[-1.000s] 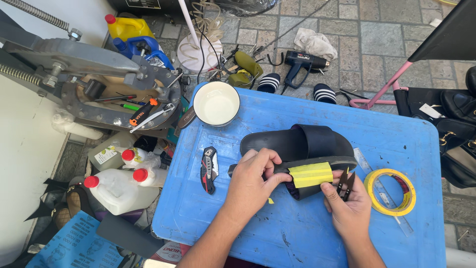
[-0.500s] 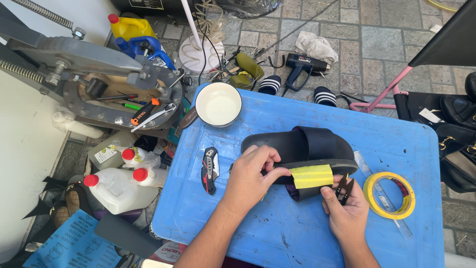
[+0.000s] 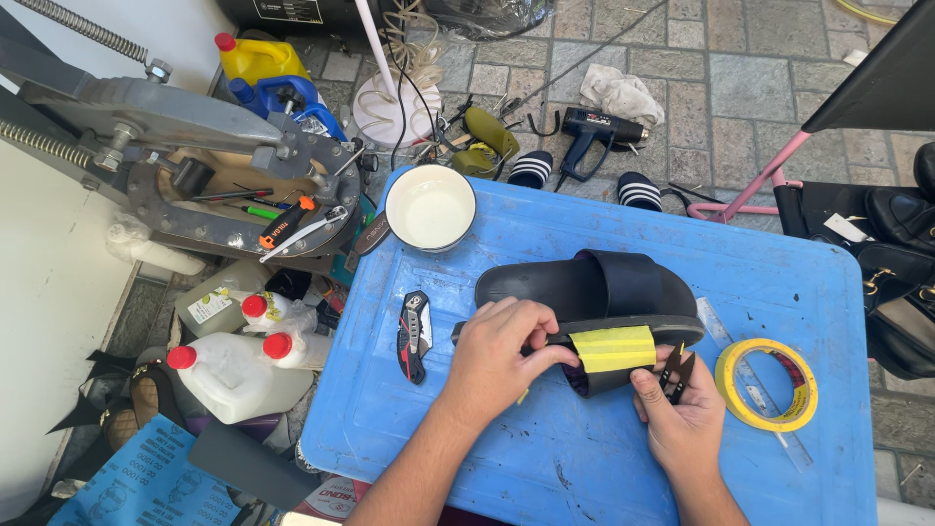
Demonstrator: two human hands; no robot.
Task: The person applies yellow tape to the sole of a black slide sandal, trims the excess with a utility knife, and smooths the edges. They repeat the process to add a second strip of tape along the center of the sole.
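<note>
A black slide sandal (image 3: 584,287) lies on the blue table (image 3: 779,282). In front of it a second black sandal stands on its edge, with a strip of yellow tape (image 3: 612,349) wrapped over its strap. My left hand (image 3: 502,351) presses on that sandal just left of the tape. My right hand (image 3: 682,414) sits under the sandal's right end and holds small black snips (image 3: 677,368) close to the tape's right edge.
A yellow tape roll (image 3: 767,385) lies over a clear ruler at the right. A folding utility knife (image 3: 414,336) lies left of my left hand. A white bowl (image 3: 430,207) stands at the far edge. Glue bottles, a metal press and a heat gun (image 3: 594,131) surround the table.
My right hand has shifted slightly under the sandal's right end, bringing the snips nearer the tape. My left hand stays on the sandal.
</note>
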